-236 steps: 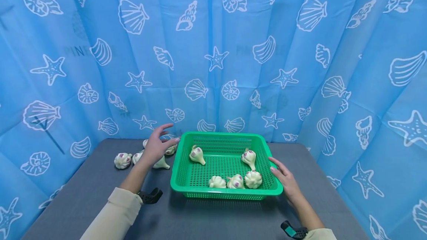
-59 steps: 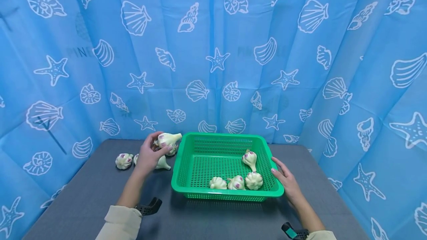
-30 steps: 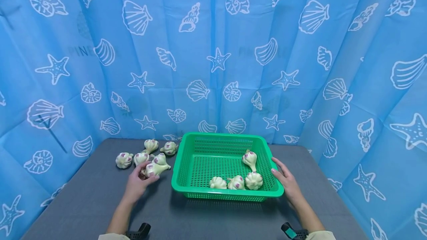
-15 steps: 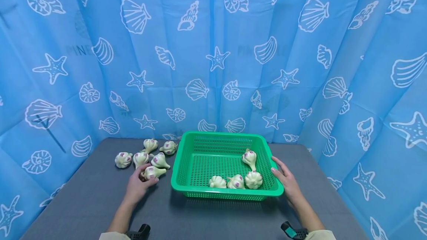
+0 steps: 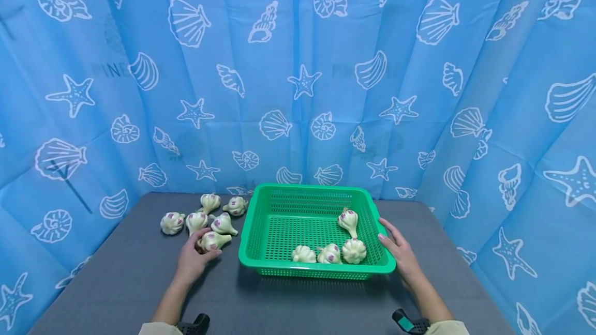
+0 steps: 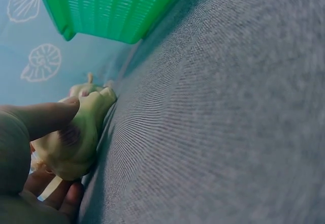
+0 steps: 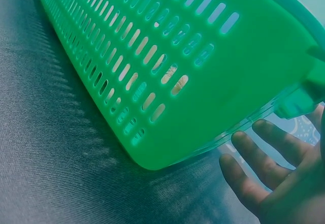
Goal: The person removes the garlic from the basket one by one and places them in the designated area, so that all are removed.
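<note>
A green slotted basket (image 5: 251,231) stands mid-table with several garlic bulbs (image 5: 354,250) in its right half. My left hand (image 5: 197,252) lies left of the basket and holds a garlic bulb (image 5: 215,241) down on the grey table. In the left wrist view the thumb sits on top of that bulb (image 6: 76,140) and fingers curl under it. My right hand (image 5: 396,252) rests flat against the basket's right rim with its fingers straight. The right wrist view shows those fingers (image 7: 254,168) beside the basket wall (image 7: 167,66).
Several more garlic bulbs (image 5: 196,219) lie in a loose cluster on the table (image 5: 116,283) behind my left hand. A blue curtain (image 5: 298,76) with shell and starfish prints closes in the back and both sides. Black wrist mounts (image 5: 404,320) show at the bottom edge.
My left hand carried a garlic bulb from above the basket's left rim down to the table near the cluster. Over the last half second it hardly moved. The right hand stayed put.
</note>
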Available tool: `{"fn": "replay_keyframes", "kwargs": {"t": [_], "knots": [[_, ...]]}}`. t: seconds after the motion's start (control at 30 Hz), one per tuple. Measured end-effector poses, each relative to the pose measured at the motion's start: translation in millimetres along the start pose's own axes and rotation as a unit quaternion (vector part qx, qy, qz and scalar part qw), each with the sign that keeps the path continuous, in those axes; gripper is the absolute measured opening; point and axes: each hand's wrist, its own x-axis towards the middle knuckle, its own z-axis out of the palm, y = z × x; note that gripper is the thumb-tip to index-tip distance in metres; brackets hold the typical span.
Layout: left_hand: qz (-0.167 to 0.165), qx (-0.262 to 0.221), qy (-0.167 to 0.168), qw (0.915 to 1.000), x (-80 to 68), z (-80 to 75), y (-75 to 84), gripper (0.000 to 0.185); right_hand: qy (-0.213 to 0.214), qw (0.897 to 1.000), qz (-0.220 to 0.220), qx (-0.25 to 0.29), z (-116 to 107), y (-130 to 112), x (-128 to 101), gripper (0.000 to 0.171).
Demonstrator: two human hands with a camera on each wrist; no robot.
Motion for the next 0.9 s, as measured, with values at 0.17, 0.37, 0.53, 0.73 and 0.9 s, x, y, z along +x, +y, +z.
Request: {"fn": "replay_keyframes", "kwargs": {"t": [0.17, 0.37, 0.53, 0.73, 0.9], "knots": [[0.01, -0.008, 0.005, 0.9999, 0.4, -0.5, -0.3, 0.072, -0.004, 1.0, -0.009, 0.004, 0, 2, 0, 0.058], [0.016, -0.008, 0.01, 0.9998, -0.5, -0.7, 1.0, 0.07, -0.011, 1.0, -0.009, 0.003, -3, 1, 1, 0.058], [0.022, -0.023, 0.007, 0.9995, -5.1, -3.4, 3.5, 0.069, -0.014, 1.0, -0.008, -0.002, -4, -2, 1, 0.059], [0.041, -0.013, 0.028, 0.9987, -16.5, -9.7, 9.8, 0.069, -0.012, 0.999, -0.008, -0.03, -3, -5, 1, 0.06], [0.048, 0.004, 0.051, 0.9975, -26.7, -16.5, 19.6, 0.066, -0.011, 0.999, -0.009, -0.037, -3, -5, 2, 0.059]]}}
